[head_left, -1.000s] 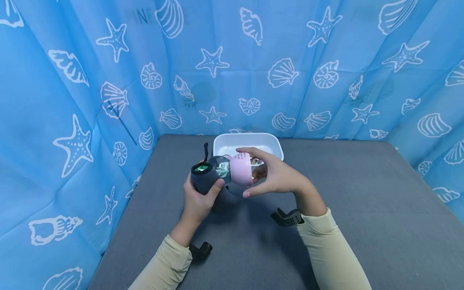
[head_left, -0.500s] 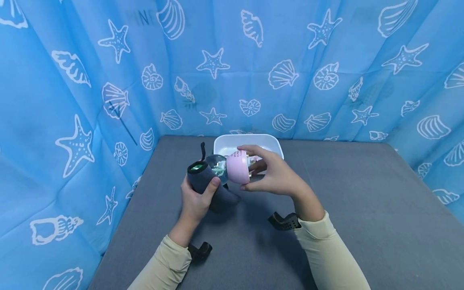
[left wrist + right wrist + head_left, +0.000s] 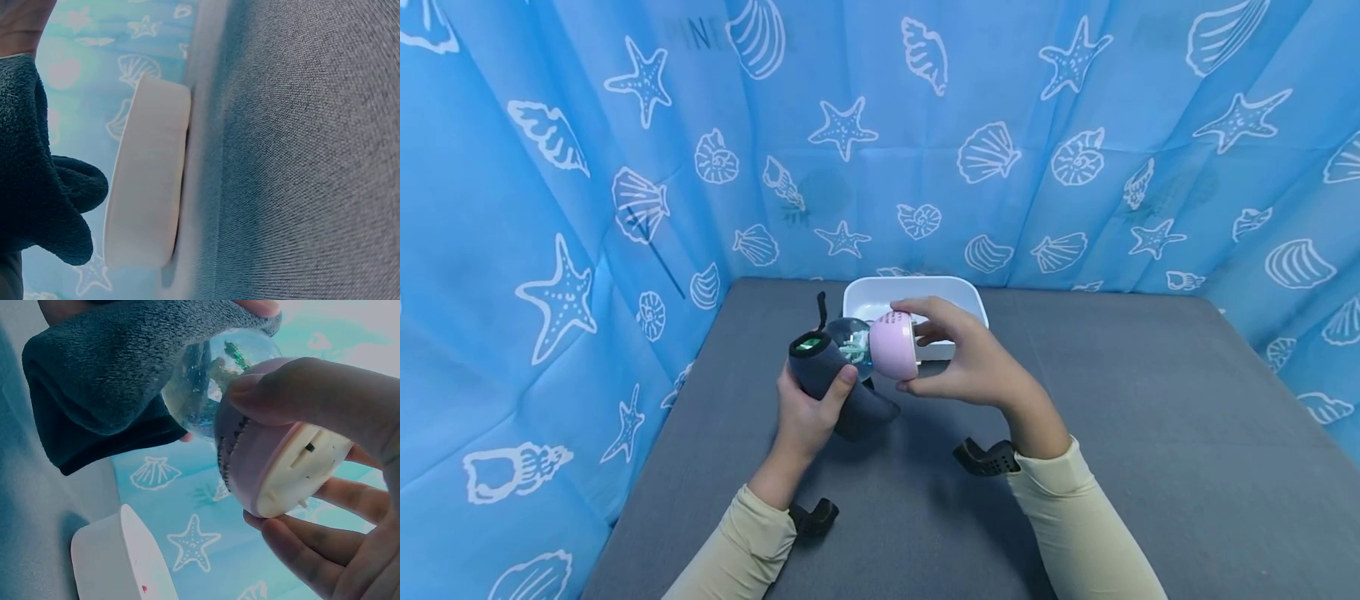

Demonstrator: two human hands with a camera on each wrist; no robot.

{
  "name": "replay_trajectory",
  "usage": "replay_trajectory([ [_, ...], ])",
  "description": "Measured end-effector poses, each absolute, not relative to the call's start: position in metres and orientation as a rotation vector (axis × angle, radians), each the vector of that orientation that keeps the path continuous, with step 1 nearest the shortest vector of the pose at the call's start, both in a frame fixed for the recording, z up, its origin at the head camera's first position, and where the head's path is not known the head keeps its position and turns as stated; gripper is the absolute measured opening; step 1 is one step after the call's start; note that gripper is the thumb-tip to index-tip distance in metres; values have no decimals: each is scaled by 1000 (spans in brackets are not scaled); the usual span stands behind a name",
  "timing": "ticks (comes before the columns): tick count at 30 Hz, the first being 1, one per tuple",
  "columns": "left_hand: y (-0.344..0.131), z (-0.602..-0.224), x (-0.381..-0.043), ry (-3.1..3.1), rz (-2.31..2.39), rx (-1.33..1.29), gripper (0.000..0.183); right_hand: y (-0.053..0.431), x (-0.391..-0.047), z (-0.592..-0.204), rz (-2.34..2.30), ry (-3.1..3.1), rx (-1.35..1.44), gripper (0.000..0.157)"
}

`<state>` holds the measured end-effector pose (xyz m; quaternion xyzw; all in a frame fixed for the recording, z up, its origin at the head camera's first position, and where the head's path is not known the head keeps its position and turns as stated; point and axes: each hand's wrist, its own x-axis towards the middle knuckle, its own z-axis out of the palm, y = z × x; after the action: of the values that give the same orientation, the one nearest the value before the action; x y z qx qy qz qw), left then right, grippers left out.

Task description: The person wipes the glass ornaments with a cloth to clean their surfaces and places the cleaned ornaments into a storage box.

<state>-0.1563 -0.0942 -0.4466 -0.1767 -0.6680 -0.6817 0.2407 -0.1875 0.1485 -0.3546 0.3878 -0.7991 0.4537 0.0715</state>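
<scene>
A snow globe [image 3: 891, 348] with a clear ball and a pink base is held sideways above the table. My right hand [image 3: 973, 362] grips its base, thumb on one side and fingers on the other. In the right wrist view the base's pale underside [image 3: 300, 469] faces the palm, and dark lettering runs along the pink edge. My left hand [image 3: 805, 417] holds a dark grey fuzzy cloth [image 3: 823, 371] against the clear ball, covering part of it. One end of the cloth hangs down below the globe. Green and white shapes show inside the ball.
A white basin [image 3: 913, 287] stands behind the hands at the table's back edge, with a small red speck inside it in the right wrist view. Grey fabric covers the table [image 3: 1150, 400]. A blue curtain [image 3: 880, 183] with white shells and starfish hangs behind and at the sides.
Both hands have shifted slightly left with the snow globe and cloth. More of the cloth's hanging end now shows below the globe, and the globe's underside has turned out of sight.
</scene>
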Motion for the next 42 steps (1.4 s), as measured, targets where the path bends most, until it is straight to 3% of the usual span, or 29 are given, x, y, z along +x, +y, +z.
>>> replay_trajectory([
  [11, -94, -448, -158, -1828, -1881, -514, 67, 149, -188, -359, 1337, -2386, 1098, 90],
  [21, -93, -451, -158, -1908, -1868, -531, 71, 150, -186, -360, 1382, -2424, 1006, 82],
  [37, -91, -449, -156, -1926, -1768, -456, 81, 135, -189, -362, 1524, -2531, 702, 32],
  [42, -91, -448, -157, -1917, -1760, -505, 81, 135, -187, -358, 1600, -2597, 617, 31],
])
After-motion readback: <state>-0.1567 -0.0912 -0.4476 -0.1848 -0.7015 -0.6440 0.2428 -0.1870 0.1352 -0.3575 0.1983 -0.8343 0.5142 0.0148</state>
